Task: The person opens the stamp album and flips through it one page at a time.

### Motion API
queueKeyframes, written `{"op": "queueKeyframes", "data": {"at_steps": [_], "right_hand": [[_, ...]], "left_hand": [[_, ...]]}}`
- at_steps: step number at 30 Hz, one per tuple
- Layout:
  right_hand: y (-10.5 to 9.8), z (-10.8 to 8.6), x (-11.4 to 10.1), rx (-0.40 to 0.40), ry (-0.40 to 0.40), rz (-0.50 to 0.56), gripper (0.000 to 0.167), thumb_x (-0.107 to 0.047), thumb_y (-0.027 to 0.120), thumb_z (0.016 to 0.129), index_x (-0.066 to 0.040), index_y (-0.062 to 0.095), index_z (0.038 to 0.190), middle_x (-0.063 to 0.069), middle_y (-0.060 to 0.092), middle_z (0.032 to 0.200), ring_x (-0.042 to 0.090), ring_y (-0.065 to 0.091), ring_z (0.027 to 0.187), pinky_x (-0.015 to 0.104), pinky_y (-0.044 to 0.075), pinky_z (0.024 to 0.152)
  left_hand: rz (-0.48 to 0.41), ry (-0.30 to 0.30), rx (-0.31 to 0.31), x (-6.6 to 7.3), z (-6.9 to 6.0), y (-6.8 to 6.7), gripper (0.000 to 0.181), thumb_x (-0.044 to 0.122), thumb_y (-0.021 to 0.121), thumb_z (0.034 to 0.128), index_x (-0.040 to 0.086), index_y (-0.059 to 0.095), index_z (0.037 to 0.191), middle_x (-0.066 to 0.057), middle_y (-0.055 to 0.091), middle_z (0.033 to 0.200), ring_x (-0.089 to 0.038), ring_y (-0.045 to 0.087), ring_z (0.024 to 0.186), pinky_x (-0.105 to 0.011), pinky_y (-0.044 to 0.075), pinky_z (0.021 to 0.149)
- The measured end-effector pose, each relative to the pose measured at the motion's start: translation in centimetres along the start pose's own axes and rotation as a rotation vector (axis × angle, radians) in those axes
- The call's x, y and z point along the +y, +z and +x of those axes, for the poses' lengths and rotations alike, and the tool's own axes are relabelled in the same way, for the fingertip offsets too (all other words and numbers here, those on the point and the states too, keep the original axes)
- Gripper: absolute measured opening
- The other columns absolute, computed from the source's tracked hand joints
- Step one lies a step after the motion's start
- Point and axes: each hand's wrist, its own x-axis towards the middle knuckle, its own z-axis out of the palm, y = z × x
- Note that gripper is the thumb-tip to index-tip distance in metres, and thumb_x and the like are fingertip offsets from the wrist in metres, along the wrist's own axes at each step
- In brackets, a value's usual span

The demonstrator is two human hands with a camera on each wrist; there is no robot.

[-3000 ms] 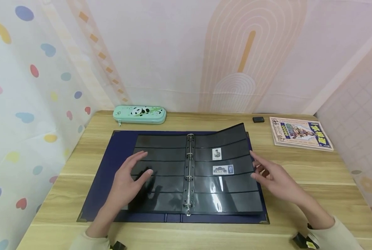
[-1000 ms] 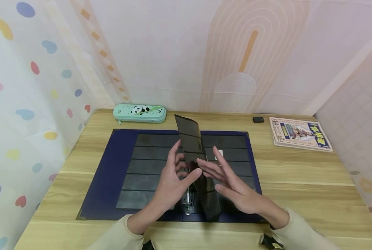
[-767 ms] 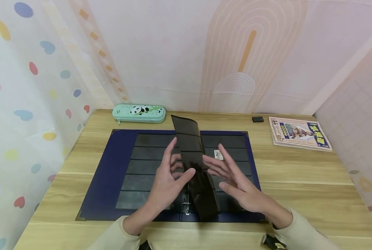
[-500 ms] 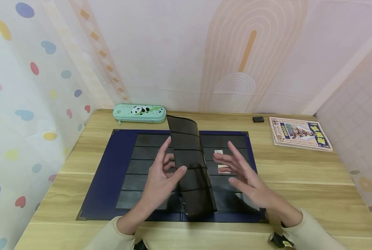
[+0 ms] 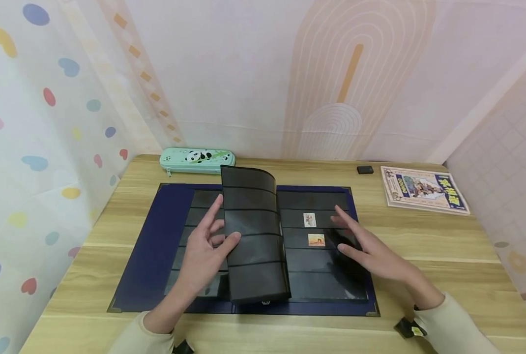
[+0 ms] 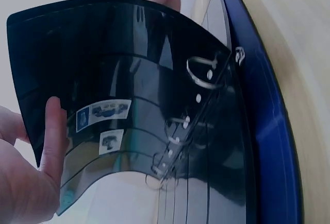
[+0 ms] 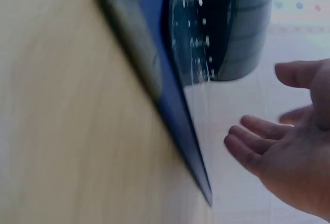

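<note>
A ring album (image 5: 141, 260) is laid out flat on the wooden table (image 5: 422, 246), and one black page (image 5: 254, 236) is held up from its middle, curved and leaning towards the left. Its free edge is pinched by the left hand (image 5: 203, 253), with the thumb on one face and fingers behind the other. Nothing is held by the right hand (image 5: 375, 250), whose relaxed fingers are kept apart from one another, above the outer part of the right-hand page (image 5: 307, 285). On that page two stamps are fully shown, an upper one (image 5: 309, 220) and an orange one (image 5: 316, 240); on the underside of the lifted page, two more, a wide stamp (image 6: 110, 109) and a small stamp (image 6: 111, 141), are seen from the left wrist. The turn can be judged more than half done: the page has been carried past upright and the next one uncovered. Left undone are the laying of it onto the left-hand page (image 5: 204, 197) and its release.
</note>
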Motion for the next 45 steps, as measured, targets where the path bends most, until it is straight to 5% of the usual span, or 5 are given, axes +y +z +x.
{"op": "queueKeyframes", "data": {"at_steps": [6, 12, 26, 37, 45], "right_hand": [[-0.9, -0.2, 1.0, -0.088, 0.101, -0.099, 0.083, -0.019, 0.069, 0.112, -0.004, 0.021, 0.177, 0.029, 0.024, 0.179, 0.057, 0.019, 0.164, 0.081, 0.023, 0.124], [-1.5, -0.4, 1.8, -0.194, 0.125, -0.212, 0.103, -0.039, 0.089, 0.096, -0.003, 0.033, 0.174, 0.028, 0.013, 0.182, 0.060, 0.011, 0.165, 0.083, 0.022, 0.123], [-1.5, -0.7, 2.0, -0.238, 0.119, -0.280, 0.124, -0.051, 0.096, 0.084, -0.004, 0.028, 0.176, 0.023, 0.009, 0.185, 0.054, 0.007, 0.167, 0.080, 0.023, 0.125], [-1.4, -0.8, 2.1, -0.227, 0.115, -0.290, 0.124, -0.052, 0.096, 0.084, -0.002, 0.028, 0.175, 0.024, 0.009, 0.184, 0.055, 0.007, 0.167, 0.080, 0.021, 0.125], [-1.3, -0.6, 2.1, -0.235, 0.111, -0.286, 0.124, -0.052, 0.096, 0.084, -0.003, 0.028, 0.176, 0.024, 0.009, 0.184, 0.054, 0.006, 0.168, 0.079, 0.019, 0.126]], "left_hand": [[0.039, -0.051, 0.006, -0.1, 0.4, -1.6, 0.082, 0.009, 0.073, 0.1073, 0.026, 0.033, 0.177, -0.025, 0.061, 0.157, -0.032, 0.076, 0.123, -0.020, 0.055, 0.086], [-0.099, -0.146, 0.006, 0.2, 1.0, -3.0, 0.078, 0.005, 0.067, 0.1093, 0.031, 0.035, 0.176, -0.018, 0.071, 0.144, -0.009, 0.078, 0.105, -0.024, 0.062, 0.086], [-0.415, -0.218, 0.019, -0.2, 2.7, -4.6, 0.069, 0.010, 0.065, 0.1127, 0.024, 0.038, 0.175, 0.015, 0.080, 0.120, -0.012, 0.080, 0.102, -0.033, 0.065, 0.083], [-0.372, -0.120, 0.057, 1.1, 1.4, -4.0, 0.072, -0.001, 0.066, 0.1089, 0.023, 0.043, 0.173, 0.012, 0.083, 0.118, -0.012, 0.081, 0.105, -0.031, 0.066, 0.085], [-0.253, -0.155, 0.072, 1.2, 1.1, -6.1, 0.066, 0.013, 0.070, 0.1108, 0.027, 0.047, 0.171, 0.017, 0.082, 0.118, -0.008, 0.080, 0.103, -0.028, 0.065, 0.082]]}}
